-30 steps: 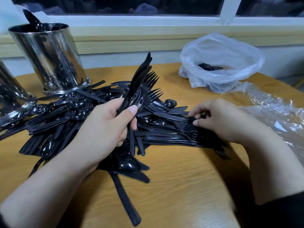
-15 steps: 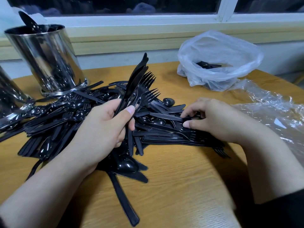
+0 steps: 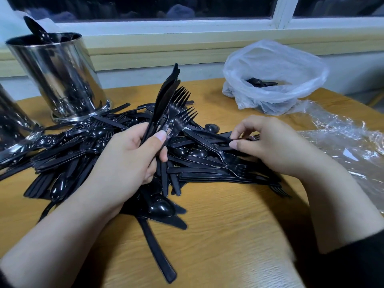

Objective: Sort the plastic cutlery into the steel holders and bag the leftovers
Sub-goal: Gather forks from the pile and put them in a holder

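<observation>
Step in hand, by my read: gathering from the pile (image 3: 116,154), sorting not far along, since most cutlery lies loose on the table (image 3: 218,235).

L hand (image 3: 128,161), over the pile's middle, is clenched round a bunch (image 3: 166,104) of knives & forks, tips standing up & away from the person. Thumb across the handles, so the hold looks firm.

R hand (image 3: 274,146), at the pile's right edge, pinches a handle (image 3: 216,138) between thumb & forefinger; the piece lies low, touching others in the pile, not lifted clear. Whether knife or fork, can't tell; its far end is lost among other pieces.

Holder (image 3: 58,80) stands just behind the pile's left side, w/ a few dark pieces inside. A 2nd holder (image 3: 10,121) sits left of the pile, cut by the frame edge. Bag (image 3: 274,77) is behind the pile to the right, mouth open, a few pieces in it. Clear film (image 3: 342,142) lies right of the pile.

Next move prob needs the R hand to draw its piece free w/o dragging neighbours, then pass it to the L bunch if same kind. The bunch mixes knives & forks, so it will need splitting before going in a holder.
</observation>
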A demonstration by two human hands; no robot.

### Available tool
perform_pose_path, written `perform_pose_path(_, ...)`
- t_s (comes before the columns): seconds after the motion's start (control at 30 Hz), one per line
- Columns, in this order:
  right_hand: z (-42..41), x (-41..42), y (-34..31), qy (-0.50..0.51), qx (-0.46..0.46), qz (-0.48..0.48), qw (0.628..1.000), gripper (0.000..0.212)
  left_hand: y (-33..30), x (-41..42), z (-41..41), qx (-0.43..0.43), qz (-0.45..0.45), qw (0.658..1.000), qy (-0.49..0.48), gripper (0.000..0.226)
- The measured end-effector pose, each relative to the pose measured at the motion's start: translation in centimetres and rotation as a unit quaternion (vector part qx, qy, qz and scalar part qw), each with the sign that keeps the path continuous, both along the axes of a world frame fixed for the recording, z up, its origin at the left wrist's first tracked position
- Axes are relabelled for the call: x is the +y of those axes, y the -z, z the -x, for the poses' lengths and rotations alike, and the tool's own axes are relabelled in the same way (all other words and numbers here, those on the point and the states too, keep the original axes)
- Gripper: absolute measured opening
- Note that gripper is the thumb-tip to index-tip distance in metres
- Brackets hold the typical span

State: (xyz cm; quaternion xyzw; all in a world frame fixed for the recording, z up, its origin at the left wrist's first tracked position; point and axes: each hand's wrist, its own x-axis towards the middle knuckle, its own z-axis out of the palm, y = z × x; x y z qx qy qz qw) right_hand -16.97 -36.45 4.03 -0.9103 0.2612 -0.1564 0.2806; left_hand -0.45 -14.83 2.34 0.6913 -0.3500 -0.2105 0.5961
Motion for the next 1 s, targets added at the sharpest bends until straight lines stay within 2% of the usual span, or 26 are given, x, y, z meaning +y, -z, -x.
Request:
perform_pose_path(0.1, 0.1, 0.5, -0.7, 0.011, -0.101, -0.018, 0.995, 0.005, 0.0, 0.1, -0.2, 0.021, 0.017, 1.000, 0.000, 0.029)
perform_pose_path(0.17, 0.3, 1.1, -1.4, -0.018, -0.126, -0.025, 0.992, 0.014, 0.0, 0.1, -0.3, 0.038, 0.018, 0.999, 0.004, 0.028)
perform_pose_path(0.27, 0.5, 2.0, -2.2, -0.085, -0.093, -0.025, 0.992, 0.027, -0.2, 0.2, -0.2, 0.055, 0.020, 0.998, 0.015, 0.028)
perform_pose_path(0.33, 0.5, 2.6, -2.5, -0.111, -0.076, -0.055, 0.989, 0.029, -0.3, 0.3, -0.2, 0.057, 0.016, 0.998, 0.017, 0.028)
perform_pose_path(0.57, 1.0, 3.9, -4.1, -0.114, -0.077, -0.135, 0.981, 0.010, -0.5, 0.6, -0.5, 0.047, -0.009, 0.999, 0.023, 0.026)
perform_pose_path(0.67, 1.0, 4.0, -4.3, -0.108, -0.085, -0.161, 0.977, 0.010, -0.8, 0.7, -0.5, 0.031, -0.022, 0.999, 0.027, 0.027)
perform_pose_path(0.77, 1.2, 4.1, -4.8, -0.124, -0.056, -0.186, 0.973, 0.016, -1.1, 0.8, -0.2, -0.004, -0.041, 0.998, 0.036, 0.027)
perform_pose_path(0.9, 0.1, 5.5, -4.5, -0.118, -0.027, -0.170, 0.978, 0.016, -1.5, 1.1, 0.5, 0.047, -0.036, 0.994, 0.095, 0.024)
perform_pose_path(1.0, -1.2, 6.3, -3.7, -0.076, -0.053, -0.147, 0.985, 0.021, -1.3, 1.1, 0.9, 0.070, -0.027, 0.990, 0.117, 0.021)
